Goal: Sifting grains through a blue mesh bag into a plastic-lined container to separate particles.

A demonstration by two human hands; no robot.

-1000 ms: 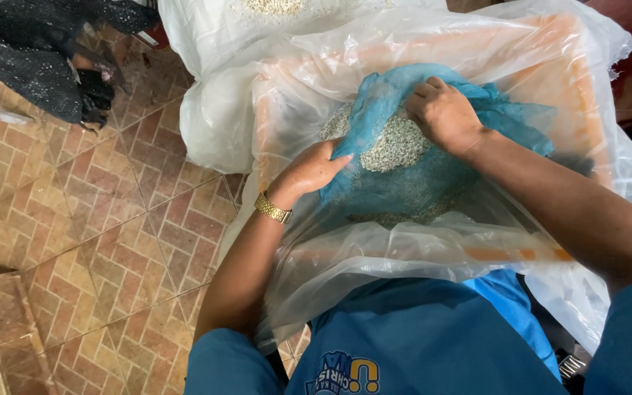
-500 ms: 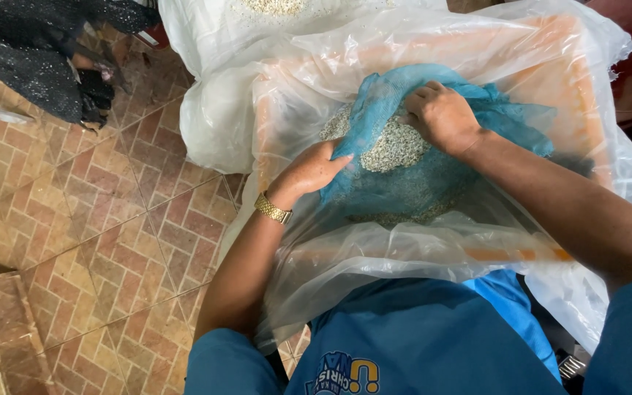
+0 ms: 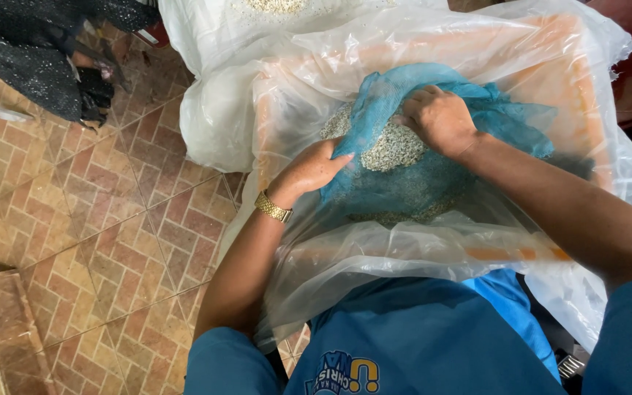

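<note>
A blue mesh bag (image 3: 411,186) full of small pale grains (image 3: 393,150) lies inside an orange crate (image 3: 583,110) lined with clear plastic sheet (image 3: 374,256). My left hand (image 3: 309,172), with a gold watch at the wrist, presses flat against the bag's left side. My right hand (image 3: 440,117) is closed on a bunch of the blue mesh at the bag's top. The bag's lower part is blurred behind the plastic.
A white plastic sack (image 3: 217,110) holding more pale grains stands beyond the crate at the top. Dark cloth (image 3: 38,58) lies on the brick-patterned tile floor (image 3: 89,219) at the upper left. My blue shirt fills the bottom edge.
Both hands stay on the bag; the right hand has shifted slightly on the mesh. Little else has moved.
</note>
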